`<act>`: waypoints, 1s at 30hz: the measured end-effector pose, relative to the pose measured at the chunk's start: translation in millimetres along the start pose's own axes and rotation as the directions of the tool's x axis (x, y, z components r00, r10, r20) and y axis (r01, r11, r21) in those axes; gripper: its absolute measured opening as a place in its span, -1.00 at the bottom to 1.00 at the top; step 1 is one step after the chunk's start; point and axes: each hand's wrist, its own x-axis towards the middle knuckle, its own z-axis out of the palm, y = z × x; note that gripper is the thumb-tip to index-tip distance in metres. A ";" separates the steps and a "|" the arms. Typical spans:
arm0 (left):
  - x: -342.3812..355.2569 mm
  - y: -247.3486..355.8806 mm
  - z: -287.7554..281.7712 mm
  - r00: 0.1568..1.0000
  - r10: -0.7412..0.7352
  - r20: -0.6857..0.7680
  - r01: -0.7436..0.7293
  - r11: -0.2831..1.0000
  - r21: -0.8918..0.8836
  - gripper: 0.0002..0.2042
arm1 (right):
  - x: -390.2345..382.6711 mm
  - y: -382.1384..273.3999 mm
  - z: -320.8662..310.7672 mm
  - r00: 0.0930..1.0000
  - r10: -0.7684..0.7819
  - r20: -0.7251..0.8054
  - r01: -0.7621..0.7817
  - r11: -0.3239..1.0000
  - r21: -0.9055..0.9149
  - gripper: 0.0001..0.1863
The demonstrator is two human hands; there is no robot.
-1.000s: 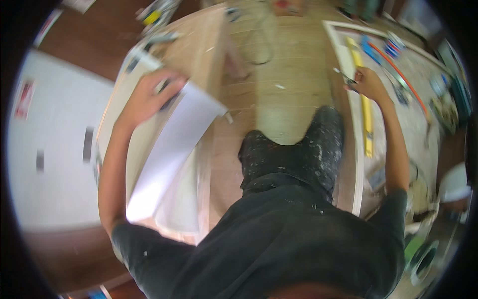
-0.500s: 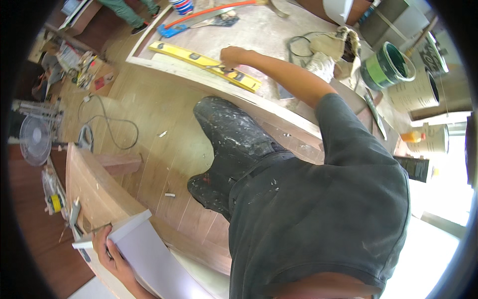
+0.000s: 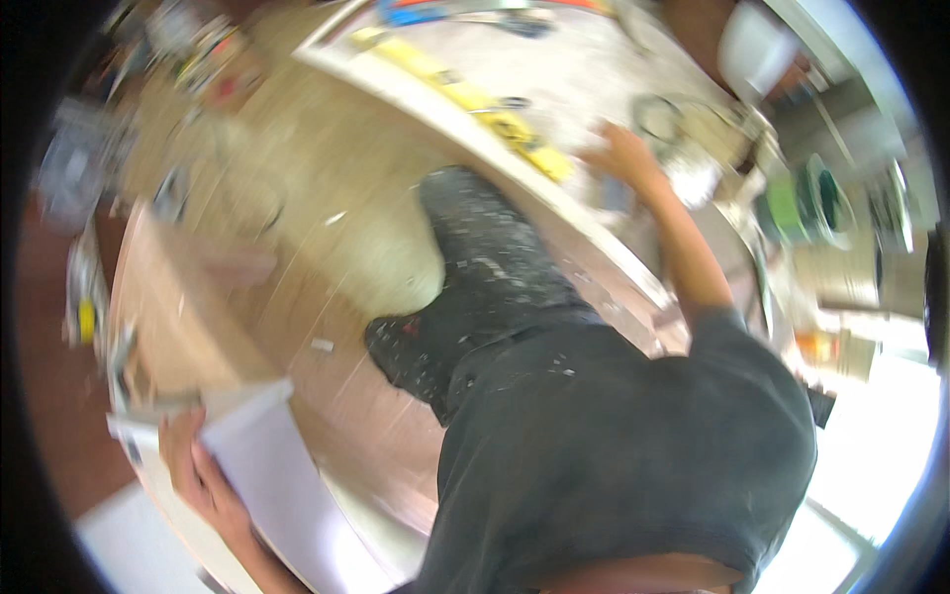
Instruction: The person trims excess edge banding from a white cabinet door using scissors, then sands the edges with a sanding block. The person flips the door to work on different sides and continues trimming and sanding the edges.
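Observation:
My right hand (image 3: 628,158) is over the worktable (image 3: 569,69), just right of the yellow spirit level (image 3: 465,94). Its fingers are stretched apart, blurred, with nothing visible in them. A small dark object (image 3: 515,102), too smeared to name, lies beside the level. At the lower left my left hand (image 3: 203,475) curls over the end of a pale, white-edged panel (image 3: 272,465). Beneath its fingertips the details are hidden. That panel sits against a curved wooden piece (image 3: 188,327).
Green bucket (image 3: 792,203) and pale bucket (image 3: 836,272) stand at the right. A cloth bag (image 3: 712,134) lies on the table. Left on the floor are a fan (image 3: 74,173) and a cable (image 3: 262,203). My paint-spotted trousers (image 3: 495,247) are between table and wooden piece.
My right hand has left the level, letting go of a small metal tool, and moved right with its fingers opening. My left hand stays on the panel. The whole view has shifted and blurred.

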 end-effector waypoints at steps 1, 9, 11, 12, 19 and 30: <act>3.8 2.0 0.3 1.000 -0.001 0.020 0.001 1.000 0.021 -0.67 | -9.0 32.5 23.8 0.993 -0.082 -0.090 0.075 0.994 -0.078 -0.17; 20.0 -24.6 -9.8 0.988 0.129 0.087 -0.130 0.992 0.004 -0.51 | -39.2 42.8 47.5 0.966 0.024 -0.257 -0.068 0.984 -0.164 -0.01; 6.7 -34.7 -9.4 0.989 0.122 0.077 -0.124 0.992 0.024 -0.44 | -33.7 41.9 51.8 0.964 0.086 -0.253 -0.112 0.989 -0.091 0.02; 8.9 -36.4 -5.9 0.990 0.116 0.076 -0.117 0.993 0.006 -0.39 | -23.2 60.3 51.5 0.964 0.057 -0.259 -0.088 0.990 -0.112 0.02; 5.0 -48.3 14.4 0.989 0.054 -0.137 -0.075 0.984 -0.159 -0.62 | 14.0 95.8 15.3 0.956 0.161 -0.244 -0.091 0.958 0.273 -0.10; 31.3 -84.6 2.3 0.999 0.035 -0.029 -0.041 0.970 -0.242 -0.69 | -77.8 -256.0 -67.4 0.518 -0.787 0.335 -0.533 0.010 0.846 -0.34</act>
